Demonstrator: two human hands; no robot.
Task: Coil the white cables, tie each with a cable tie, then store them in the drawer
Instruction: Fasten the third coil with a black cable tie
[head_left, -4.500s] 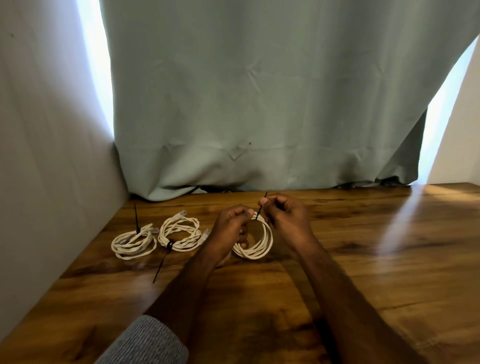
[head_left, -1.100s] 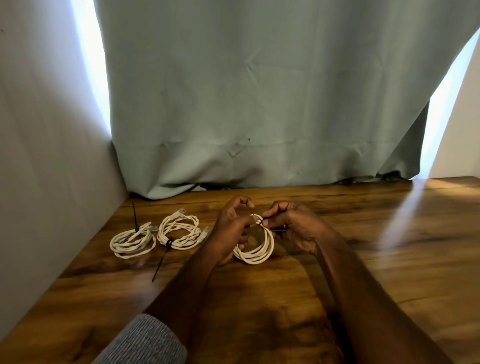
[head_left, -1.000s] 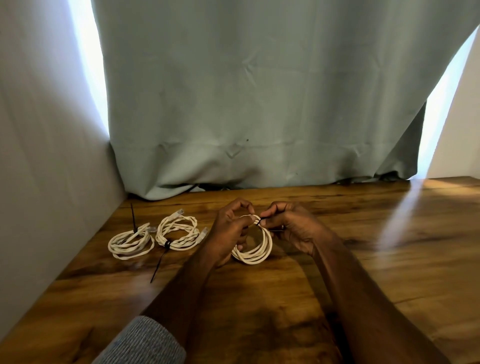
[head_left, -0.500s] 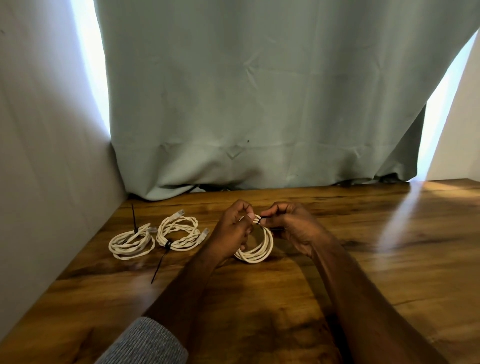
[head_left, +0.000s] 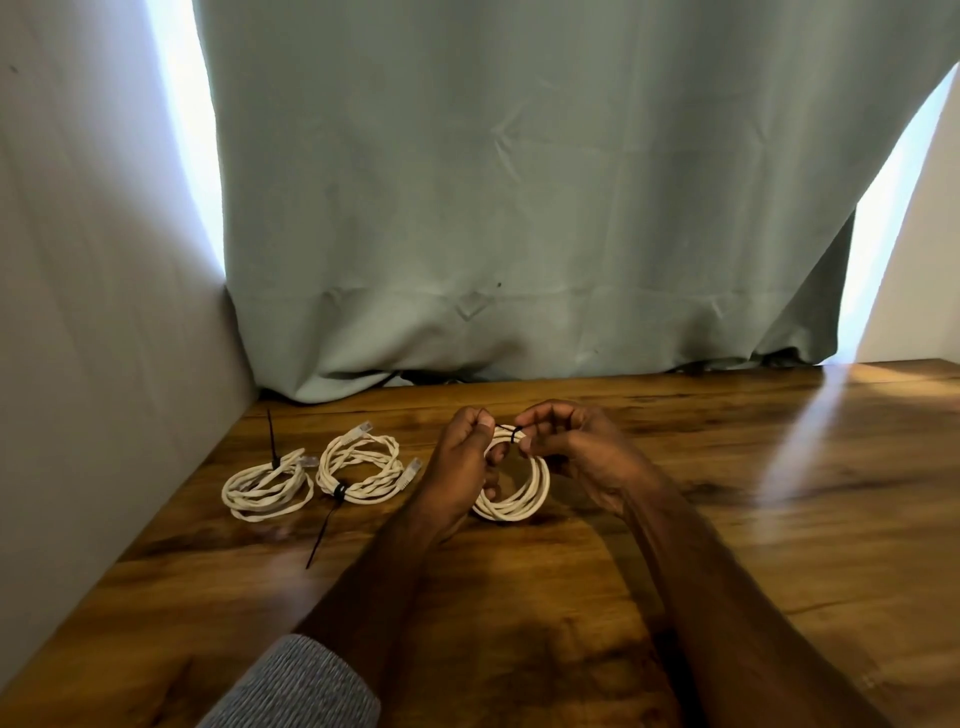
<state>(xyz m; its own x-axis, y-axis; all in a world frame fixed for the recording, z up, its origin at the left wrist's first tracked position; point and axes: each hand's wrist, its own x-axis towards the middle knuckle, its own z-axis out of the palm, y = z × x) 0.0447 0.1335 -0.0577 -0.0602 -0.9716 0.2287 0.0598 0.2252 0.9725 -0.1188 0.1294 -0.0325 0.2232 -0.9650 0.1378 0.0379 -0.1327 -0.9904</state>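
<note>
A coiled white cable stands tilted on the wooden table between my hands. A black cable tie wraps its top. My left hand grips the coil's left side and pinches the tie's end by the thumb. My right hand pinches the tie at its lock on the coil's top. Two more white coils lie to the left: one with an upright black tie, one with a black tie trailing toward me.
A grey wall bounds the table on the left. A pale green curtain hangs along the back edge. No drawer is in view.
The tie's free end went from sticking up by my right hand to lying across the coil's top. My left thumb and fingers have closed onto it.
</note>
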